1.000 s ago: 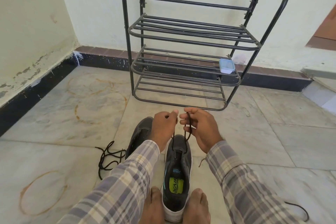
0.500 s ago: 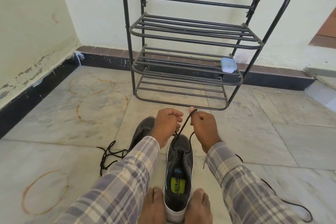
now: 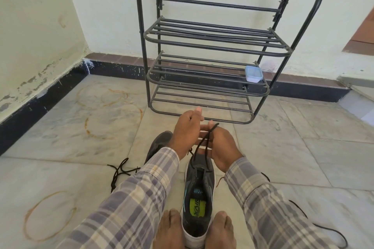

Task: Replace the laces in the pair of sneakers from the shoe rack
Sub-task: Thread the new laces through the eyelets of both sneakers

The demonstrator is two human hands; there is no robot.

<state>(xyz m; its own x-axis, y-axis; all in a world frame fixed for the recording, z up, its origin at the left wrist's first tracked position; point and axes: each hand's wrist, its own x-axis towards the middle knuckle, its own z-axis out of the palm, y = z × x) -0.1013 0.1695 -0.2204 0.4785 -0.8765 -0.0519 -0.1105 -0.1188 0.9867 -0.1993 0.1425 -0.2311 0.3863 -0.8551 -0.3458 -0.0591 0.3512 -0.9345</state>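
Observation:
A dark grey sneaker (image 3: 199, 192) with a white sole stands on the floor, its heel clamped between my two bare feet. A black lace (image 3: 204, 143) rises from its front eyelets in two strands to my hands. My right hand (image 3: 220, 147) holds the lace near its tip above the toe. My left hand (image 3: 187, 130) is right beside it, fingers touching the right hand's fingers and the lace. The second dark sneaker (image 3: 159, 143) lies to the left, mostly hidden behind my left arm. A loose black lace (image 3: 119, 172) lies tangled on the floor at the left.
A black metal shoe rack (image 3: 210, 46) stands against the far wall, with a small blue-lidded plastic box (image 3: 253, 74) on its middle shelf. Another black lace (image 3: 323, 228) trails on the floor at the lower right. The walls meet in a corner at the left.
Both hands have risen a little above the toe and come together. The lace is pulled up in two taut strands, with its tip now poking out above my right hand.

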